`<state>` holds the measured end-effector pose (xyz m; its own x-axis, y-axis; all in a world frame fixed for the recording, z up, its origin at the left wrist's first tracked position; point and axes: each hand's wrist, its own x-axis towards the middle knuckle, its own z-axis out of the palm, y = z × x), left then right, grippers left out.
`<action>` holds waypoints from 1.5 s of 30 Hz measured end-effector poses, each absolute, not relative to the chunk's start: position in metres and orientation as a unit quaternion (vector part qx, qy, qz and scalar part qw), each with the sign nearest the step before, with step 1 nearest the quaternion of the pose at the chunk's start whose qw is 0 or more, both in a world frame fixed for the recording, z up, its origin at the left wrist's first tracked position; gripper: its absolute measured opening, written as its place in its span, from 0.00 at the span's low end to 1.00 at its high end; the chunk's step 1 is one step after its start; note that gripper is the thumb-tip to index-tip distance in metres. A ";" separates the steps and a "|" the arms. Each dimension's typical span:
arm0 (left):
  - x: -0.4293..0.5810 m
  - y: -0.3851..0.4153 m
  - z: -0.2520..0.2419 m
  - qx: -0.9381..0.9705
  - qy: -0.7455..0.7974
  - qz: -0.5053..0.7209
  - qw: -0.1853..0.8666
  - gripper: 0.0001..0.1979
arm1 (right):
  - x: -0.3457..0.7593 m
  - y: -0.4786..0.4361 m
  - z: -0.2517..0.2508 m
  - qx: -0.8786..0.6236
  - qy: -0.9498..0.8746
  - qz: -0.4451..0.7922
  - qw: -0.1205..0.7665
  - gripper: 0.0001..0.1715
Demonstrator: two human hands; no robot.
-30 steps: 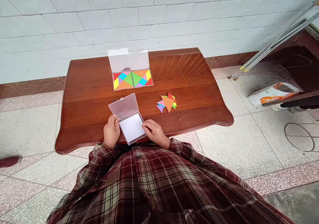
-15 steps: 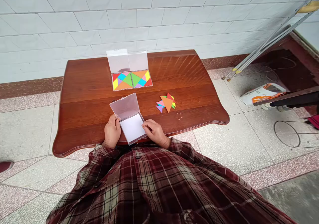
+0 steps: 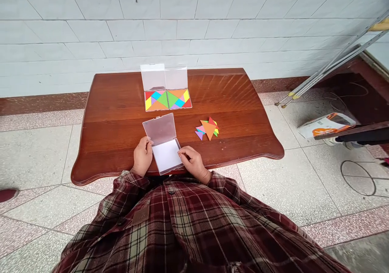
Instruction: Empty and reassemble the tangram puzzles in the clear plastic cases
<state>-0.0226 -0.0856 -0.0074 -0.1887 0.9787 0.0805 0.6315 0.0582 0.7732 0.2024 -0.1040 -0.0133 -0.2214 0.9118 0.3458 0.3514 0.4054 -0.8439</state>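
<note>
An open clear plastic case (image 3: 159, 130) lies at the near edge of the table with its lid tilted back and a white sheet (image 3: 167, 155) in its base. My left hand (image 3: 142, 155) is closed on the left side of this case, near the hinge. At the right edge of the base, my right hand (image 3: 193, 163) has its thumb and fingers pinched together on the rim. To the right sits a loose pile of coloured tangram pieces (image 3: 209, 129), an orange triangle on top. Behind the case stand two joined open cases filled with tangram pieces (image 3: 164, 99).
The brown wooden table (image 3: 115, 123) has a curved front edge and stands against a white tiled wall (image 3: 176, 30). Metal crutches (image 3: 322, 70) lean at the right. A white and orange package (image 3: 326, 124) and a wire ring stand (image 3: 358, 178) are on the floor there.
The whole view has shifted, so the table and everything on it appear farther right. Both hands stay at the same sides of the open case.
</note>
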 end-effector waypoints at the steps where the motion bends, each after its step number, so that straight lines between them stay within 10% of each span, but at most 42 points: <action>1: -0.023 -0.085 -0.007 0.587 0.685 0.355 0.246 0.10 | 0.201 -0.104 -0.011 -0.440 -0.714 0.321 0.440 0.09; 14: -0.029 -0.079 -0.013 0.587 0.674 0.377 0.241 0.12 | 0.290 -0.047 0.000 -0.647 -0.602 0.203 0.422 0.16; 25: -0.028 -0.079 -0.013 0.589 0.674 0.376 0.240 0.12 | 0.296 -0.014 0.011 -0.751 -0.627 0.136 0.156 0.31; 45: -0.026 -0.078 -0.007 0.580 0.687 0.366 0.240 0.11 | 0.334 -0.003 0.007 -0.723 -0.558 0.202 0.353 0.10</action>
<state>-0.0261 -0.0779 -0.0072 -0.2125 0.9726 0.0947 0.6211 0.0597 0.7814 0.3339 -0.0028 0.0071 0.2963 0.9497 0.1014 0.6637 -0.1284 -0.7369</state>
